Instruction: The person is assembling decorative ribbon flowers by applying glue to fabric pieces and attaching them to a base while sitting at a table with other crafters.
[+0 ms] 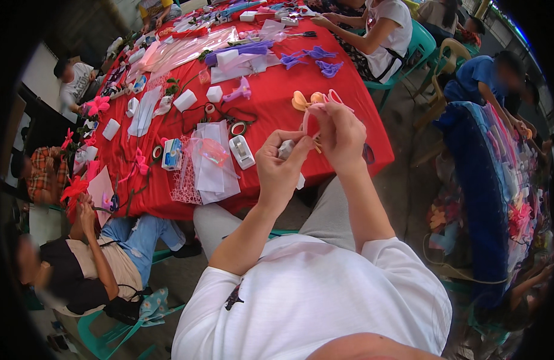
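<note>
Over the near right edge of the red-covered table, both my hands are closed on a bent pink strip [312, 124], soft-looking and curved into a loop. My left hand [281, 159] pinches its lower end between thumb and fingers. The upper part is gripped by my right hand [343, 133]. Just beyond my right fingertips are peach petal-shaped loops [307, 100]; whether they join the pink strip I cannot tell. A small white lump [286, 149] shows by my left fingers. Left of that hand stands a white tape dispenser [241, 152], with a dark tape roll [238, 128] behind it.
The red tablecloth [277, 96] carries white foam blocks [185, 100], purple fuzzy shapes [329, 69] and clear plastic sheets [215, 174]. Beside my right wrist lies a dark-handled tool [368, 153]. At left, a seated person holds a red flower [74, 188]. A blue-covered table [478, 198] stands at right.
</note>
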### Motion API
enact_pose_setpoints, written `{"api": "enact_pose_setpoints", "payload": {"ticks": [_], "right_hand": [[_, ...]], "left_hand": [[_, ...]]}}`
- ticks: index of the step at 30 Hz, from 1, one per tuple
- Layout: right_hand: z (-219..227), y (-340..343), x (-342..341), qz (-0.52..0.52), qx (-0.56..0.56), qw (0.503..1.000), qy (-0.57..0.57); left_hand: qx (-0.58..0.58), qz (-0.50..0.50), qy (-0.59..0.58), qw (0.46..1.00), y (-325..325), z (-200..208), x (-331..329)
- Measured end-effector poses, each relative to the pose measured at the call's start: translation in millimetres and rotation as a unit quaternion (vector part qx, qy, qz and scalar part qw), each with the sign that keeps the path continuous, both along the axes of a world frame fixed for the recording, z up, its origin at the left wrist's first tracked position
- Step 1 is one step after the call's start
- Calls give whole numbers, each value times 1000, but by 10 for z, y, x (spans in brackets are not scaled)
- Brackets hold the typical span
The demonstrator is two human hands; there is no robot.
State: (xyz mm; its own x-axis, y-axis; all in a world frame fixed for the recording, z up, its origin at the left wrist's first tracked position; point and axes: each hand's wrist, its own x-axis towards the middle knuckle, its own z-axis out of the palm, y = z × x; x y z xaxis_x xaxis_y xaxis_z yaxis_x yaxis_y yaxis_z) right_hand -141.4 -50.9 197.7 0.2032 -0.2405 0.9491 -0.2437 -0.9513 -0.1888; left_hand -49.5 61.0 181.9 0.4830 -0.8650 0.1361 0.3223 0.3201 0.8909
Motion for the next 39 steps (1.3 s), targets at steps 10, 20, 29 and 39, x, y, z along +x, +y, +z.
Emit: {"api": "enact_pose_setpoints", "payload": {"ticks": [10,20,29,39], "right_hand": [[76,160,-37,303,423,852,-67],[57,156,-42,112,232,966,7],[139,168,-30,47,99,994,4],[129,165,-85,39,165,985,-25]], "left_hand": [[-23,24,-58,998,-1,-35,96],[-10,35,-65,997,22,-32,75],[-12,23,-44,999,15,-26,18],[-32,-11,50,998,36,-21,21]]}}
